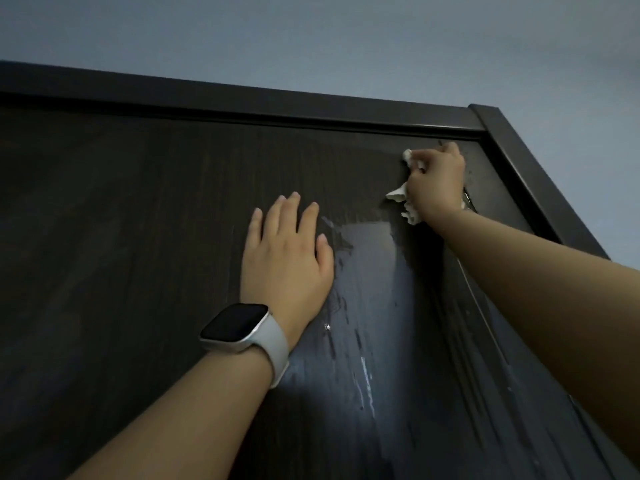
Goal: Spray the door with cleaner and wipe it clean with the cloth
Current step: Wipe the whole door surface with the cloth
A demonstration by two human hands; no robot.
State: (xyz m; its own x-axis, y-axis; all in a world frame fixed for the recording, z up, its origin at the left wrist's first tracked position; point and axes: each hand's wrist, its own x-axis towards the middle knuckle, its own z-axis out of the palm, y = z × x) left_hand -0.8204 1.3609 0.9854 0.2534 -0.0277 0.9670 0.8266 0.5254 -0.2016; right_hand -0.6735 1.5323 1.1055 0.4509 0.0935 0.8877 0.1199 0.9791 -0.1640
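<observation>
The dark brown wood-grain door point(138, 237) fills most of what I see, set in a dark frame point(242, 98) against a pale grey-blue wall point(311, 36). A broad wet sheen with streaks and drips point(367, 306) runs down the door's right part, between my two arms. My left hand point(287, 251) lies flat on the door, fingers straight and slightly spread, just beside the wet patch. My right hand point(436, 178) is up near the top right corner of the door, fingers curled round a crumpled white cloth point(398, 194) and pressing it to the surface; bits of cloth stick out above and below my fist. On my left wrist sits a white-strapped smartwatch with a dark square face point(239, 327).
</observation>
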